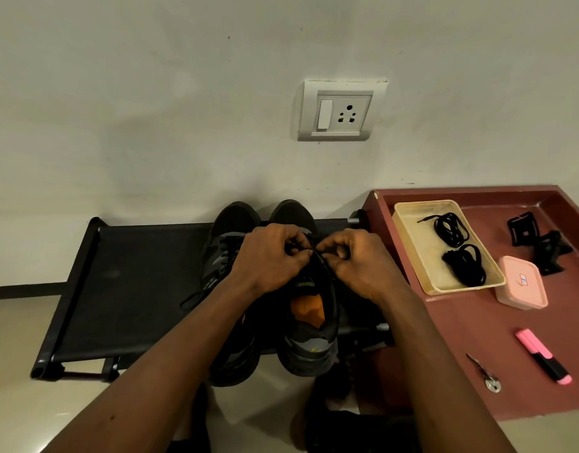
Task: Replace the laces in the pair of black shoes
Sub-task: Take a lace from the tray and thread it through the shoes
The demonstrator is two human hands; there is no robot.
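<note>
1. Shoe rack: black fabric shelf on the floor against the wall. It carries both shoes, toes to the wall.
2. Desk: reddish, just right of the rack. It holds a tray, a pink box and a highlighter.
3. Black shoes stand side by side on the rack's right half. The left shoe is laced, with one end trailing over the fabric. The right shoe sits under the hands, orange lining showing.
4. The left hand and right hand meet over the right shoe's upper eyelets. Fingers are curled tight, and each hand pinches the lace between thumb and fingertips.
5. Tray: yellowish, on the desk near the shoes. The spare laces lie in it as two coiled bundles, apart from the hands.
6. Judgement: the coils are likely the replacements, so the task is early. The step looks like undoing the old lace on the right shoe. Fingers hide whether it is a knot or an eyelet.
7. To do it well:
   - Pinch close to the eyelet.
   - Loosen each crossing before pulling.
   - Draw the lace out straight along the hole, alternating sides.
   - Steady the shoe so it does not slide on the fabric or knock its neighbour.
   - Don't yank; the tip could snag.
</note>
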